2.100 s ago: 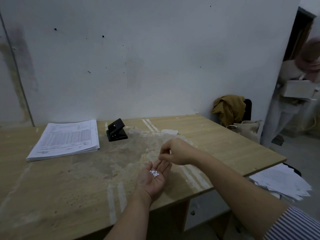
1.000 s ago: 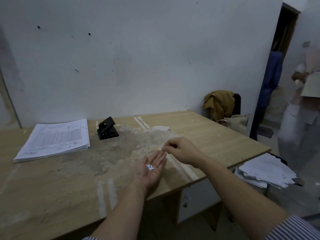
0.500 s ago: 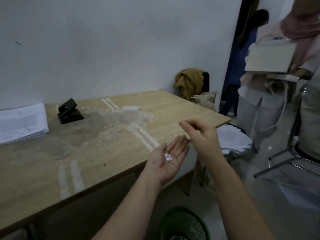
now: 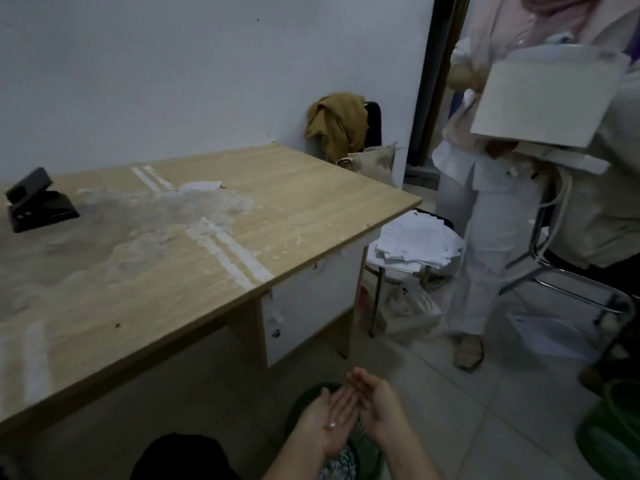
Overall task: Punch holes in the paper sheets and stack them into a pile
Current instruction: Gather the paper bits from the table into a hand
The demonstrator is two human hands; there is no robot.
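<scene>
My left hand (image 4: 329, 422) lies palm up below the table's front edge, above a green mesh waste bin (image 4: 304, 407), with a small white paper chad (image 4: 331, 425) left on the palm. My right hand (image 4: 375, 400) is beside it, fingers straight and touching the left fingertips. The black hole punch (image 4: 36, 202) stands on the wooden table (image 4: 277, 188) at the far left. A loose pile of printed sheets (image 4: 415, 242) lies on a chair seat past the table's right end. The stack of sheets at the table's left is out of view.
A person in light clothes (image 4: 485, 202) stands close at the right holding a white box (image 4: 543, 98). A metal chair frame (image 4: 571, 278) and another green bin (image 4: 613, 431) are at the right. A brown cloth (image 4: 337, 123) and bag (image 4: 374, 161) sit behind the table.
I turned right and down. Both hands dropped from above the table to over the green bin, and most chads have left my left palm. My right hand opened beside it.
</scene>
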